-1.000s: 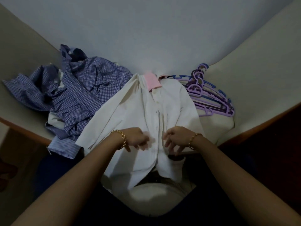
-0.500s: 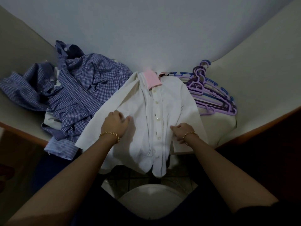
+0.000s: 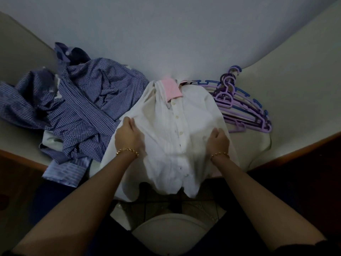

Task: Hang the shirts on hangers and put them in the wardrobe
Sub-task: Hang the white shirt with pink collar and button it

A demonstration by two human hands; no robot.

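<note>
A white button shirt (image 3: 173, 133) with a pink collar (image 3: 170, 88) lies front up on the cream table (image 3: 299, 100), its hem hanging over the near edge. My left hand (image 3: 129, 137) grips the shirt's left side, fingers curled into the cloth. On the shirt's right side my right hand (image 3: 218, 140) holds the fabric the same way. A stack of purple and blue plastic hangers (image 3: 241, 109) lies to the right of the shirt, partly under its shoulder.
A heap of blue checked shirts (image 3: 79, 111) covers the table's left part, one striped cuff (image 3: 64, 172) hanging over the edge. The wall (image 3: 166, 34) stands right behind the table. A round pale stool seat (image 3: 171, 235) is below, on tiled floor.
Both hands left the button placket at the middle and moved apart and up to the shirt's two sides. The shirt's hem has been drawn up toward the table.
</note>
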